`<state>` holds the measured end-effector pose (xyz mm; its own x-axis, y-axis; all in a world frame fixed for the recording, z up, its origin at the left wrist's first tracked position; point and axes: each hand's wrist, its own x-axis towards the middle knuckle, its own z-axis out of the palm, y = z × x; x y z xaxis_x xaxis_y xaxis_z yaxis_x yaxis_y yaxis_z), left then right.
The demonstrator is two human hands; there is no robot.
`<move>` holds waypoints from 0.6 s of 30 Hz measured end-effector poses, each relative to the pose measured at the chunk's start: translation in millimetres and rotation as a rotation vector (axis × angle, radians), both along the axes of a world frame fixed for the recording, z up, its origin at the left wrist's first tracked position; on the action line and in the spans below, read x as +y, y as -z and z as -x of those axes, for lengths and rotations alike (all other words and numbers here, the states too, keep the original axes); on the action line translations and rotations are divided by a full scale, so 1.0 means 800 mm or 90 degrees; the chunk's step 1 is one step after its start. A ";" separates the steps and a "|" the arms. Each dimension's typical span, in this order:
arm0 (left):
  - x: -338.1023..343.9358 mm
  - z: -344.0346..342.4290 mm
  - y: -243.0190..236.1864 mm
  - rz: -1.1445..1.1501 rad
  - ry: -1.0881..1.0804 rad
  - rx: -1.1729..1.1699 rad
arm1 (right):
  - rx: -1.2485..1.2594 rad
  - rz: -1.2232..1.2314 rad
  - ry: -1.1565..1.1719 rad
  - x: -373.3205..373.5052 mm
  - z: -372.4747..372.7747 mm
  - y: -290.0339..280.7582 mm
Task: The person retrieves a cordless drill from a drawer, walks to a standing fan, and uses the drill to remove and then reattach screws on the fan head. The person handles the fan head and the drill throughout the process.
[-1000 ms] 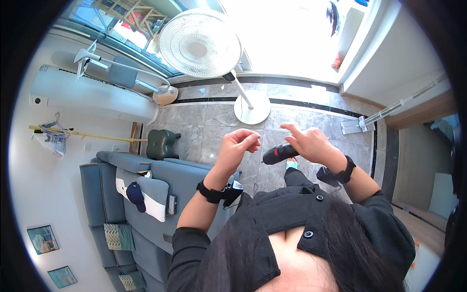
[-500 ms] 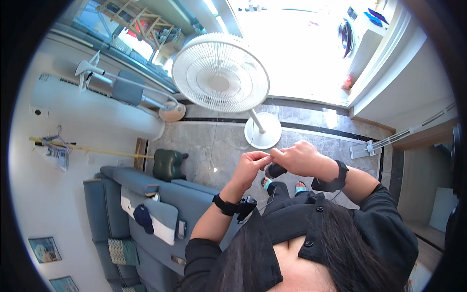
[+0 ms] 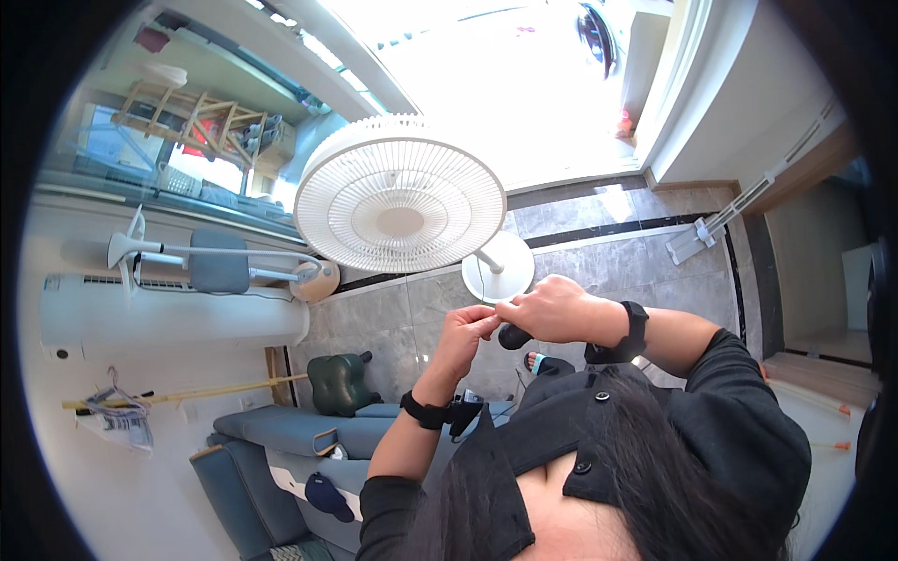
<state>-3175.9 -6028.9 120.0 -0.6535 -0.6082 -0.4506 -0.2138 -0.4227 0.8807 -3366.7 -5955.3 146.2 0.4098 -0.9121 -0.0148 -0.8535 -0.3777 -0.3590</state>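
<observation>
My left hand [image 3: 458, 342] and my right hand [image 3: 554, 312] meet in front of my body, with the fingertips of both pinched together. What lies between those fingertips is too small to make out. A black rounded object [image 3: 513, 337] shows beneath my right hand, which seems to hold it in the curled fingers. Part of it is hidden by the hand. Just beyond my hands stands a white floor fan [image 3: 400, 221] on a round white base [image 3: 513, 271].
A green stool [image 3: 339, 383] and a blue-grey sofa [image 3: 245, 486] with a dark cap [image 3: 327, 497] are to the left. Farther left are a white air conditioner [image 3: 173, 318] and a garment steamer [image 3: 220, 260]. A white rail [image 3: 690, 243] stands at right.
The view has turned, so the fan, stool and sofa sit lower in the picture. My hands stay together, fingertips still pinched, with only a slight shift.
</observation>
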 end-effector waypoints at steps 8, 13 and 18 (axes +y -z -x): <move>-0.033 0.005 0.015 0.042 0.047 -0.007 | -0.023 -0.090 0.055 -0.016 0.043 0.002; -0.104 -0.046 0.072 0.081 -0.253 -0.172 | -0.029 -0.068 0.011 -0.047 0.092 0.014; -0.178 -0.103 0.121 0.024 -0.528 0.077 | -0.099 -0.035 -0.077 -0.082 0.117 0.025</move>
